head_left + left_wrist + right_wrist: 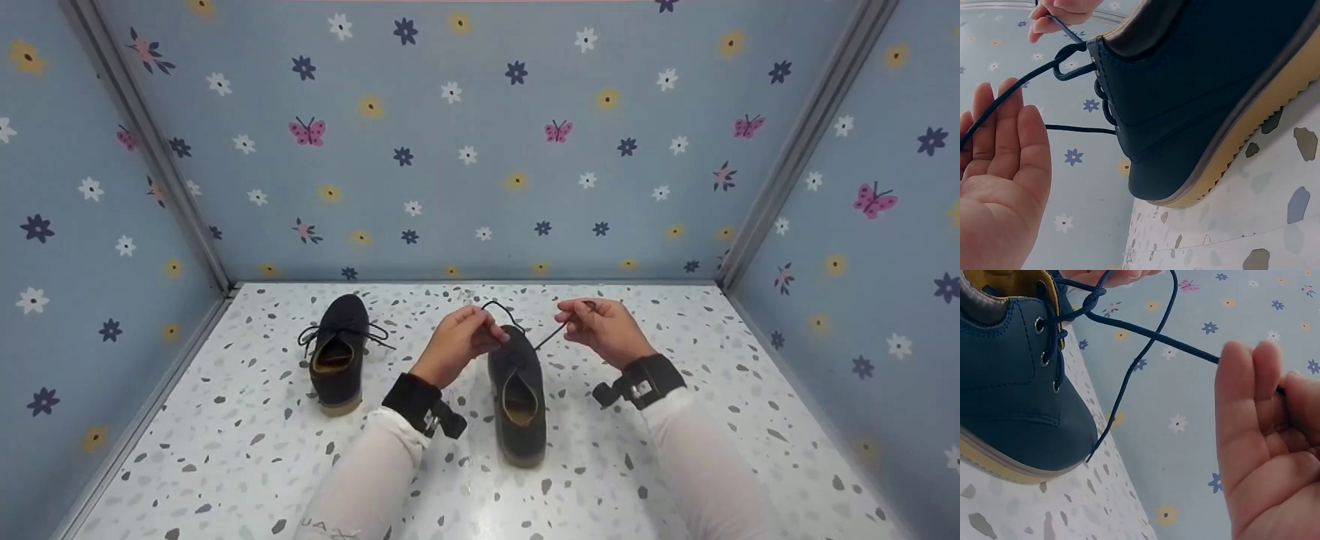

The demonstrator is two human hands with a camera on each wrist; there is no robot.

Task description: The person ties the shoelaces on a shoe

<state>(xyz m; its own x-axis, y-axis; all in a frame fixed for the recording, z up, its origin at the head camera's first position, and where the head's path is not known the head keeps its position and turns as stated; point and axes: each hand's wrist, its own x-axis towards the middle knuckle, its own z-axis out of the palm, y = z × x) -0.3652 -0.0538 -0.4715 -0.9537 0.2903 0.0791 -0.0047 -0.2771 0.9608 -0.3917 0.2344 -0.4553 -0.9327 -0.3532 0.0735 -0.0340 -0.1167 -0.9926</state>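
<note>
A dark navy lace-up shoe [521,444] stands between both hands, its toe towards the back panel. Beside its toe, my left hand [469,336] pinches one shoelace [504,305], which arches up and over to the shoe. On the other side my right hand [606,330] pinches the other shoelace [1185,347] between thumb and fingers, drawn out straight. The two laces cross in a twist [1094,298] just above the eyelets in the right wrist view. One loose lace end [1090,455] hangs down by the toe there.
A second navy shoe [346,311] stands to the left, its laces tied in a bow. Blue flower-patterned panels [480,202] close the back and both sides of the speckled white surface [247,450].
</note>
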